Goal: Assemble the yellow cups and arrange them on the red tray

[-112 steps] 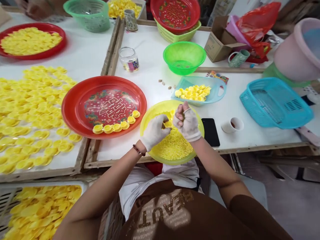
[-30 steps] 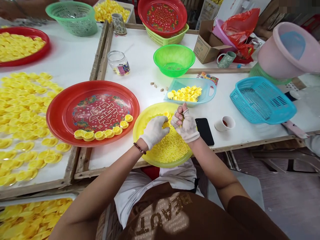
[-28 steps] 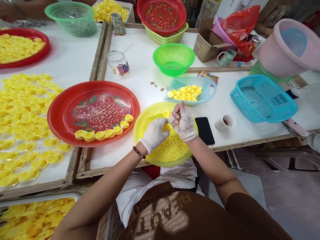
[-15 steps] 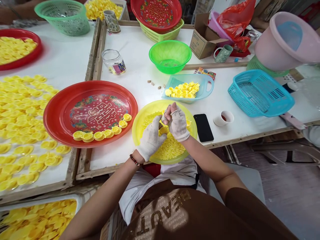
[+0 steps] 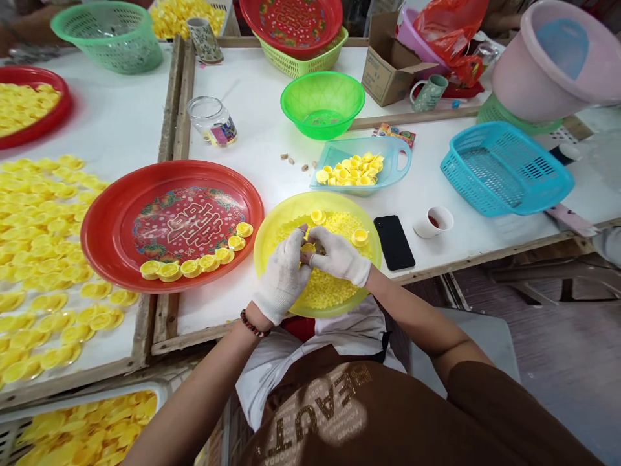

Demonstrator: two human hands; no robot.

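Observation:
My left hand (image 5: 282, 277) and my right hand (image 5: 339, 257) wear white fingerless gloves and meet above a yellow plastic plate (image 5: 272, 220). Between their fingertips sits a small yellow cap (image 5: 308, 248), partly hidden by the fingers. Below them lies a heap of tiny yellow pellets (image 5: 323, 288) on the plate. Two more caps rest on that heap, one (image 5: 317, 216) near the far rim and one (image 5: 359, 237) by my right hand. To the left, a curved row of yellow caps (image 5: 191, 265) lines the near rim of a large red plate (image 5: 104, 259).
A pale blue tray of caps (image 5: 359, 165), a green bowl (image 5: 323, 103) and a glass jar (image 5: 212, 121) stand beyond. A black phone (image 5: 394, 243), a white cup (image 5: 433, 222) and a blue basket (image 5: 507, 169) are right. Yellow discs (image 5: 43, 259) cover the left table.
My right hand has turned from upright to lying flatter, its fingers now pointing left toward my left hand. The whole view has shifted slightly.

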